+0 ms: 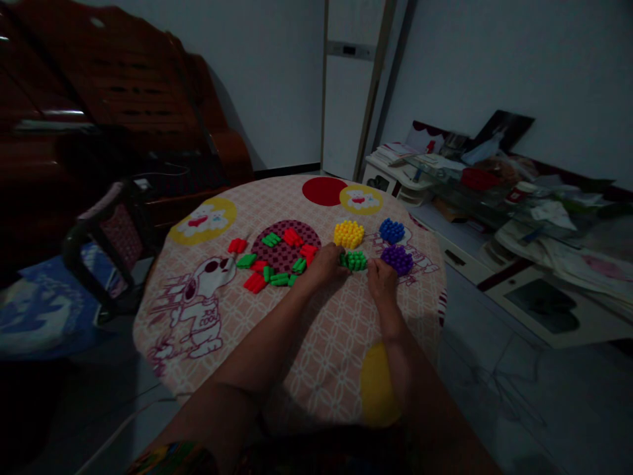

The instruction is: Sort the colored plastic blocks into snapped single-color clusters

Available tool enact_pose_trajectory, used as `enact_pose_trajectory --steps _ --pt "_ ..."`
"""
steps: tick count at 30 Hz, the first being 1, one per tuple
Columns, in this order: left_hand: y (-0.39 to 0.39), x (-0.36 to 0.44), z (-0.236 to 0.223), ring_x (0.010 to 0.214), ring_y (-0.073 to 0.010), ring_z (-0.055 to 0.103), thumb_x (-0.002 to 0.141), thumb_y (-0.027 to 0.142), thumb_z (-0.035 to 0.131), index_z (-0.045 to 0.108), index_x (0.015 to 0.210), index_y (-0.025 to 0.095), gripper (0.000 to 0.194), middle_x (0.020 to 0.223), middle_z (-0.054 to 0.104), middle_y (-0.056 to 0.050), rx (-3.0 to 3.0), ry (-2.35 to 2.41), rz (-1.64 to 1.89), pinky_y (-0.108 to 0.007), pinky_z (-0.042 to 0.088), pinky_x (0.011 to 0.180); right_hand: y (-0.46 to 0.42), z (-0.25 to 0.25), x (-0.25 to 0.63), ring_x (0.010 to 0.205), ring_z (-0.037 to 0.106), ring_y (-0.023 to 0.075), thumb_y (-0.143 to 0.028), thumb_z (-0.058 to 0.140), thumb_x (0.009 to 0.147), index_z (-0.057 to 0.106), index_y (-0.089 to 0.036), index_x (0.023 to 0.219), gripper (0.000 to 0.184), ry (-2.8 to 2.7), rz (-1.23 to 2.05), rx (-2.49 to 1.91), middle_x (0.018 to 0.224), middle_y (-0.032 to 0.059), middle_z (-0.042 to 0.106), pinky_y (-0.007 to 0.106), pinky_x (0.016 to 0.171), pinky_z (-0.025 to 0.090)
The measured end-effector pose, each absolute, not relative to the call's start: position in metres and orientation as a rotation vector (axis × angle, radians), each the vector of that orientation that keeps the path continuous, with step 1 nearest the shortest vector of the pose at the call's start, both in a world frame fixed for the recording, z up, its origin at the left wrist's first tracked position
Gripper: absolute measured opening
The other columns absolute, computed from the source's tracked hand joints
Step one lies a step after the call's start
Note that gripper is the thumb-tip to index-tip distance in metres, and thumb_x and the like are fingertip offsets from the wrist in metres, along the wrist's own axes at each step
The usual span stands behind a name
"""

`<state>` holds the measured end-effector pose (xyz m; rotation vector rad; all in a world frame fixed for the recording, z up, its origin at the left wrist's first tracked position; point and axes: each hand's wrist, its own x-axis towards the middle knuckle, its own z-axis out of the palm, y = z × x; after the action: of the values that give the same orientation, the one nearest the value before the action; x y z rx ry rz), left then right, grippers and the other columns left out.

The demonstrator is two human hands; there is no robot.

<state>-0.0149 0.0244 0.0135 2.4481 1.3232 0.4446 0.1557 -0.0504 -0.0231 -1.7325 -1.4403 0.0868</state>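
Observation:
Between my two hands lies a small green cluster of knobby plastic pieces [354, 261] on the round, cloth-covered table [316, 343]. My left hand [326, 265] has its fingers curled against the cluster's left side. At its right side, my right hand [383, 280] is closed in a pinch, with the fingertips partly hidden. A yellow knobby cluster [349, 234] sits just behind the green one. Right of it are a blue cluster [391, 231] and a purple cluster [397, 260], the purple one close to my right hand.
Left of my hands, several red plastic pieces [255, 283] and green plastic pieces [279, 280] are scattered on the cloth. A chair [106, 244] stands at the table's left, a wooden sofa [133, 99] behind it. A cluttered low cabinet [524, 290] runs along the right.

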Motion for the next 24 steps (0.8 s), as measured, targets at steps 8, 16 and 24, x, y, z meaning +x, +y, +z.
enact_pose_trajectory --steps 8,16,24 --pt "0.039 -0.047 0.03 0.103 -0.0222 0.066 0.081 0.029 0.074 0.063 0.128 0.014 0.051 0.114 0.07 -0.01 2.343 1.412 0.633 -0.032 0.051 0.092 -0.049 -0.027 0.159 0.06 0.046 0.015 -0.041 0.038 0.096 0.056 -0.021 0.068 0.039 -1.436 0.097 -1.713 0.061 0.0006 0.055 0.028 0.061 0.029" --pt "0.075 -0.129 0.023 0.127 -0.0345 0.054 0.088 0.019 0.062 0.062 0.129 0.014 0.042 0.133 0.062 -0.019 2.103 1.946 0.72 -0.045 0.044 0.106 -0.046 -0.027 0.157 0.059 0.044 0.0152 -0.039 0.039 0.094 0.053 -0.022 0.065 0.037 -1.417 0.089 -1.73 0.06 0.0006 0.054 0.028 0.06 0.029" --pt "0.069 -0.127 0.029 0.11 -0.0332 0.064 0.09 0.022 0.056 0.068 0.119 0.007 0.034 0.113 0.071 -0.02 2.127 2.019 0.481 -0.045 0.047 0.098 -0.048 -0.024 0.157 0.058 0.042 0.0145 -0.038 0.039 0.094 0.052 -0.022 0.065 0.036 -1.424 0.098 -1.749 0.059 -0.0003 0.053 0.029 0.06 0.026"
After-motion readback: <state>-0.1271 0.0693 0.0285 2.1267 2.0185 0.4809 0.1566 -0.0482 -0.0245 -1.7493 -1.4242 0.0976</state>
